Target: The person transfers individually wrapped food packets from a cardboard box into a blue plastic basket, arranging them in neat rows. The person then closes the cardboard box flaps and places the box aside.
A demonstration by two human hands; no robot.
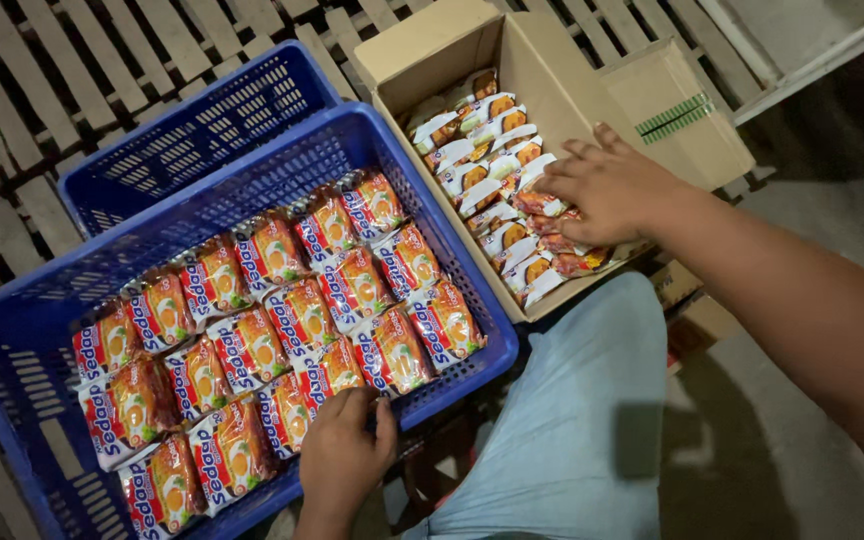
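reaching into the carton (552, 70) at 1 o'clock, the right hand (607, 185) lies fingers spread on the upright packets (482, 165), gripping none visibly. the left hand (342, 450) pinches a packet's edge (330, 372) at 6 o'clock in the blue crate (282, 165), where orange noodle packs lie in overlapping rows. a second crate (192, 125) sits behind at 11 o'clock on wooden slats (52, 70).
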